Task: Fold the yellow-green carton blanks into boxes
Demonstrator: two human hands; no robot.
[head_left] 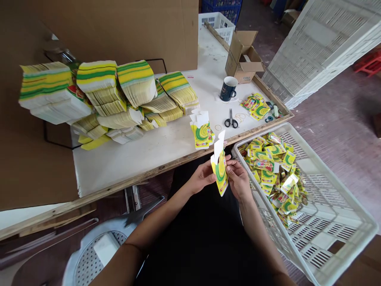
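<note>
Between my hands, in front of the table edge, is a yellow and green printed carton [220, 171] with its white flaps standing up. My left hand [204, 176] grips its left side, thumb against the printed face. On the right side my right hand [238, 176] pinches the same carton with thumb and fingers. Just beyond, a few unfolded cartons [201, 135] lie overlapping near the table's front edge. Large stacks of flat cartons [137, 85] are piled along the back left of the table, some bundled with a dark band.
A white plastic crate [327, 171] at my right holds many filled cartons [276, 171]. On the table [113, 172] are scissors [231, 119], rubber bands [240, 117], a dark mug [228, 88], an open cardboard box [244, 59] and loose yellow packets [256, 106]. A grey stool [86, 254] stands below left.
</note>
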